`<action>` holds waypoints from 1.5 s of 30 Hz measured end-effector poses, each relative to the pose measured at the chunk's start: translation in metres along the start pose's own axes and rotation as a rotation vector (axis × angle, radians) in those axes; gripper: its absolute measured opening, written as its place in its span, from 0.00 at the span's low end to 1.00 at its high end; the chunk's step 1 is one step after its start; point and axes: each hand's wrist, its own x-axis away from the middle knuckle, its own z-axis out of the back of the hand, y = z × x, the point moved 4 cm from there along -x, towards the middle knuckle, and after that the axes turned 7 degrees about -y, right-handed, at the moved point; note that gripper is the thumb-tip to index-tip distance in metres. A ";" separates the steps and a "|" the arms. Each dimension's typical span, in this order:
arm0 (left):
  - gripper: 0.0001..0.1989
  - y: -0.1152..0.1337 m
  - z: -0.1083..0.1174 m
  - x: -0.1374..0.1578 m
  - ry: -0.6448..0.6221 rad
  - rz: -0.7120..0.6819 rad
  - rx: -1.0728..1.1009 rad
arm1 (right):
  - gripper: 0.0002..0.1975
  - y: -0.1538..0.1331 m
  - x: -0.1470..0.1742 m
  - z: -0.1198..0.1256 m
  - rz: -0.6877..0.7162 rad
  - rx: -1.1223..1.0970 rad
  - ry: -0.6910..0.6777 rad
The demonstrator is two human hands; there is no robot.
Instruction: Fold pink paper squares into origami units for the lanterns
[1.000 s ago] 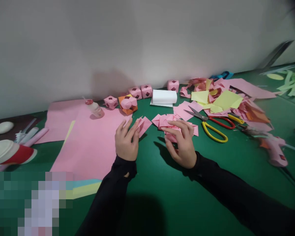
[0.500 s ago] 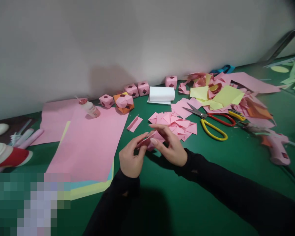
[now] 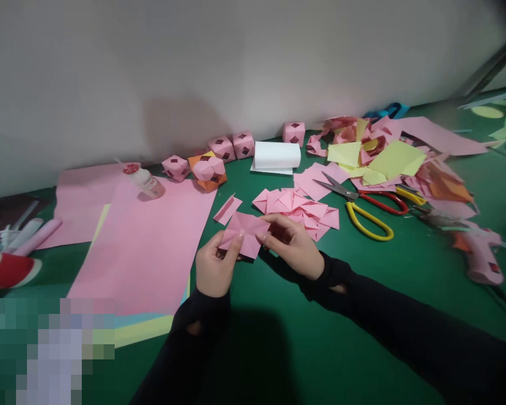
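Between my two hands is a small pink square of paper (image 3: 248, 244), spread nearly flat with crease lines across it. My left hand (image 3: 217, 264) pinches its left side, thumb on top. On the right edge, my right hand (image 3: 293, 246) grips it between thumb and fingers. Just behind the hands lies a heap of folded pink paper pieces (image 3: 316, 209). A single folded pink strip (image 3: 227, 208) rests to the left of that heap.
Scissors (image 3: 354, 197) with red and yellow handles lie open at right, near paper scraps (image 3: 396, 160) and a pink glue gun (image 3: 480, 250). Large pink sheets (image 3: 147, 247) and a small bottle (image 3: 145, 181) are at left. Folded paper cubes (image 3: 243, 145) and a white roll (image 3: 277, 154) line the wall.
The pink paper was folded up between my fingers; now it is opened out and turned face up. My left hand has shifted slightly left. The view has turned a little.
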 end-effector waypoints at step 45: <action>0.11 0.000 0.001 0.000 -0.007 -0.004 0.140 | 0.15 -0.005 -0.004 0.002 -0.121 -0.175 -0.039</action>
